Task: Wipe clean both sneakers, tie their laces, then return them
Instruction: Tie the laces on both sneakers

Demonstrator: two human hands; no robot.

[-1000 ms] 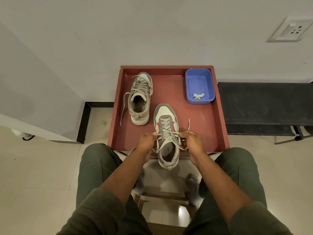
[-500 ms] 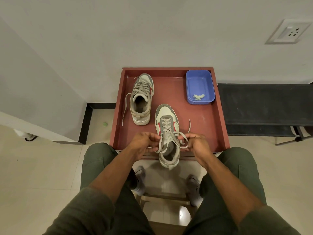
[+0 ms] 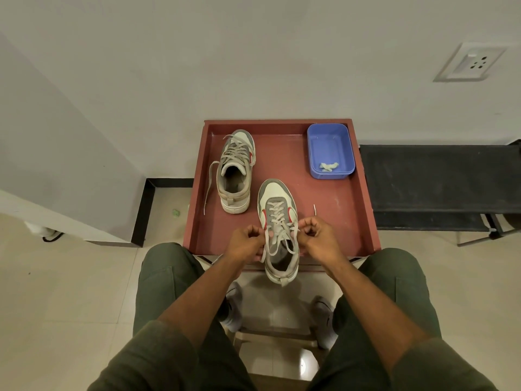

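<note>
From the head camera, both forearms reach forward from the lap. The left hand (image 3: 245, 244) sits just left of the near sneaker (image 3: 279, 230), fingers curled and pinching a lace (image 3: 277, 241) at the shoe's left edge. The right hand (image 3: 317, 238) mirrors it on the shoe's right side, fingers curled tight round the other lace strand, knuckles up. A loose lace tip sticks up just beyond the right hand.

The near sneaker lies toe away from the person on the red tray (image 3: 349, 210), its heel hanging over the tray's front edge. The far sneaker (image 3: 235, 170) stands at the tray's back left, toe away, untied, one lace trailing down its left side across the tray floor. A blue tub (image 3: 329, 150) sits in the tray's back right corner with a crumpled white wipe (image 3: 328, 167) inside. A dark bench (image 3: 439, 179) stands just right of the tray, against the wall.

Compared with half a second ago, the hands have closed in: both now sit tight beside the shoe's throat, fists more bunched, where before they were spread a little wider with the laces drawn out to either side. The near sneaker, the far sneaker and the tub lie as they did.
</note>
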